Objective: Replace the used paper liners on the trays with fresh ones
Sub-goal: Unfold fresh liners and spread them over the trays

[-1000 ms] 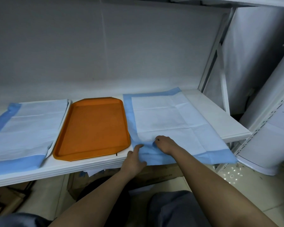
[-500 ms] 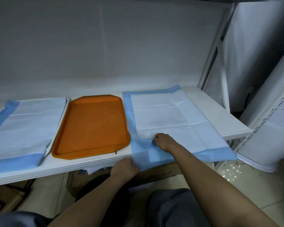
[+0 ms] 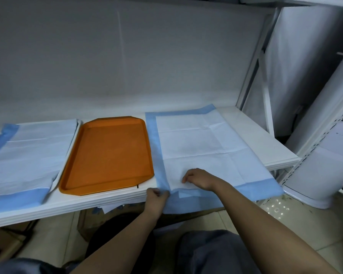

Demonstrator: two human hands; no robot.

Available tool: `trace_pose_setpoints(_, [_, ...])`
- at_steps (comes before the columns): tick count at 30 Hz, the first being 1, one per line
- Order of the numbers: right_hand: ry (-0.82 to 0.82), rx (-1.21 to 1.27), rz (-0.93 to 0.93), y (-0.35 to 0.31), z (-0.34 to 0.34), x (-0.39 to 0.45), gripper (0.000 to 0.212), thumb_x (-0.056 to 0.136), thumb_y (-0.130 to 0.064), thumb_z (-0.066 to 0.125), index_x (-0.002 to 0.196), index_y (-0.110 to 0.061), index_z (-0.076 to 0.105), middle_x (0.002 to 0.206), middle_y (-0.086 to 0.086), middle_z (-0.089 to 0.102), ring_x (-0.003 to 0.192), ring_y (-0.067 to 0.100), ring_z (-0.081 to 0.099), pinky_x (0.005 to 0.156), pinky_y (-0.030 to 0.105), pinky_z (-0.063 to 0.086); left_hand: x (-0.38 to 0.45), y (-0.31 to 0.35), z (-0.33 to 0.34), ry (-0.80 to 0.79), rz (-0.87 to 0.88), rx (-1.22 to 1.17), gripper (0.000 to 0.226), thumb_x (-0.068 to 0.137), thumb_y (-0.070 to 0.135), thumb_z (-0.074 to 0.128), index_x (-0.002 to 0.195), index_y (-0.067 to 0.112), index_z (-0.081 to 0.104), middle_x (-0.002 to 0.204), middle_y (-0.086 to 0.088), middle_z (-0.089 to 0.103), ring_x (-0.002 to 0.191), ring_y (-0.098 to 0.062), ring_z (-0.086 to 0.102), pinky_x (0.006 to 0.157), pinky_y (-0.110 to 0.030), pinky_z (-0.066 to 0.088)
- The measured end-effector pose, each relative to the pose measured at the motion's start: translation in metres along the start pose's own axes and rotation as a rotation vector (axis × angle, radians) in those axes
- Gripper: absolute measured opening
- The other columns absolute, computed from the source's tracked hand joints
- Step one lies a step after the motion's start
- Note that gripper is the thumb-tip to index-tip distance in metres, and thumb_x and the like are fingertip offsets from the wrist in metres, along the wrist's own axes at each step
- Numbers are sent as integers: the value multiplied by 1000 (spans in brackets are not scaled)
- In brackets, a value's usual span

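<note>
An orange tray [image 3: 107,153] lies bare on the white shelf [image 3: 265,143], between two blue-edged paper liners. The right liner [image 3: 202,143] lies flat with its near edge hanging over the shelf front. My left hand [image 3: 155,200] pinches that liner's near left corner at the shelf edge. My right hand [image 3: 200,178] rests with curled fingers on the liner's near part and pinches its white layer. The left liner [image 3: 28,153] covers something with a white rim showing at its right side.
A grey wall backs the shelf, and a white upright post [image 3: 253,62] stands at its right end. White cylindrical units [image 3: 321,165] stand on the floor to the right. Cardboard boxes [image 3: 91,222] sit under the shelf. My knees are below.
My left hand dropped below the shelf edge, then came back up to the liner's near left corner. The right hand stayed on the liner. The liner's near edge has been pulled a little.
</note>
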State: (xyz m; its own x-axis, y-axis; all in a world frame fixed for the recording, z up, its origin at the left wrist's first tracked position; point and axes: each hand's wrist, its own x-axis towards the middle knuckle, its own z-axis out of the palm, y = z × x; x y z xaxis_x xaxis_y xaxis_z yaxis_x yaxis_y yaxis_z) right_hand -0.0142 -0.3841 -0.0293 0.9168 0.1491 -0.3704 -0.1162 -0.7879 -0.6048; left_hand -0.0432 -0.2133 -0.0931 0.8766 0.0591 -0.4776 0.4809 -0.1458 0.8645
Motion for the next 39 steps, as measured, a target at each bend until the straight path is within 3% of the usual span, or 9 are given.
trace_pose_setpoints(5, [4, 35, -10, 4, 1, 0, 33, 96, -6, 38, 112, -8, 66, 129, 5, 56, 116, 18, 49, 89, 20, 34, -2, -2, -3, 226, 192, 139, 23, 95, 41, 47, 103, 20, 50, 110, -5, 47, 92, -21, 51, 87, -32, 43])
trace_pose_setpoints(11, [29, -131, -54, 10, 12, -4, 59, 82, -32, 67, 134, -20, 43, 134, 0, 47, 120, 18, 48, 97, 32, 42, 3, 12, 9, 48, 10, -82, 37, 90, 22, 60, 119, 4, 45, 117, -16, 56, 101, -27, 54, 90, -38, 46])
trace_pose_setpoints(14, [100, -405, -98, 2, 26, -4, 66, 73, -44, 73, 127, -21, 42, 121, 1, 50, 106, 21, 52, 79, 33, 44, 0, 21, 15, 49, -89, -228, 44, 88, 16, 63, 125, 6, 41, 107, -15, 56, 90, -23, 54, 78, -33, 45])
trace_pose_setpoints(17, [237, -535, -169, 1, 38, 3, 42, 82, -36, 65, 114, -15, 50, 114, 8, 55, 100, 27, 54, 69, 30, 36, -5, 25, 11, 1, -114, -286, 17, 92, 18, 53, 102, 6, 57, 81, -8, 58, 68, -16, 49, 58, -25, 37])
trace_pose_setpoints(21, [222, -345, -104, 1, 23, 7, 22, 95, -34, 49, 92, -15, 61, 103, 8, 63, 94, 25, 56, 69, 29, 37, -6, 26, 3, -24, -186, -366, 19, 96, 23, 43, 90, 13, 57, 75, -5, 58, 63, -15, 47, 56, -26, 32])
trace_pose_setpoints(24, [167, -242, -62, 1, 9, 8, 36, 99, -31, 42, 64, -23, 44, 81, 0, 54, 84, 17, 49, 61, 27, 32, -6, 31, 8, -154, -203, -394, 15, 96, 22, 50, 105, 12, 56, 103, -8, 60, 92, -20, 60, 75, -31, 48])
trace_pose_setpoints(29, [41, 16, -21, 7, -2, 13, 31, 101, -23, 35, 76, -13, 50, 86, -2, 51, 79, 12, 46, 71, 25, 33, 1, 49, 16, -257, -103, -504, 47, 92, 14, 58, 135, 17, 41, 121, -7, 54, 123, -23, 49, 94, -34, 45])
trace_pose_setpoints(35, [44, 281, 49, 6, -6, 12, 36, 102, -22, 25, 71, -18, 41, 74, -3, 45, 68, 8, 39, 81, 27, 33, 10, 64, 19, -312, -101, -386, 5, 89, 9, 55, 90, 14, 58, 111, -7, 55, 109, -17, 52, 97, -35, 46])
trace_pose_setpoints(39, [22, 361, 68, 7, -10, 12, 38, 101, -27, 23, 86, -12, 54, 84, 4, 57, 78, 15, 48, 78, 28, 37, 11, 66, 23, -321, -47, -223, 65, 84, 5, 63, 138, 14, 29, 131, -7, 50, 115, -18, 52, 84, -30, 52])
